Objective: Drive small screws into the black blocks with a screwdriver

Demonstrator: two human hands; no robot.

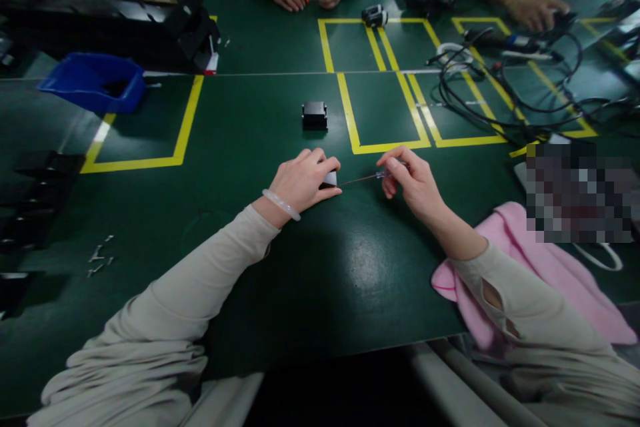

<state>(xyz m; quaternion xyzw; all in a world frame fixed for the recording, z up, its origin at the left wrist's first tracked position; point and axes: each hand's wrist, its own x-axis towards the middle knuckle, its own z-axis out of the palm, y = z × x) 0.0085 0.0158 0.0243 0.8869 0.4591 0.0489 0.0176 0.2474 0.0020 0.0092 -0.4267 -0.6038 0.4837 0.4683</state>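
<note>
Head view: left hand (303, 181) curled down over small black block (329, 179), pinning it flat on green table (310, 267), apparently to steady it; right hand (411, 179) pinched shut on clear-handled screwdriver (373, 177), thin shaft laid almost level, tip at block's side; second black block (315, 115) well apart, beyond; loose screws (100, 257) far left; pink cloth (525, 267) beside right sleeve; co-workers' hands at far edge.

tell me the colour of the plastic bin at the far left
Blue plastic bin, clearest in the head view.
</note>
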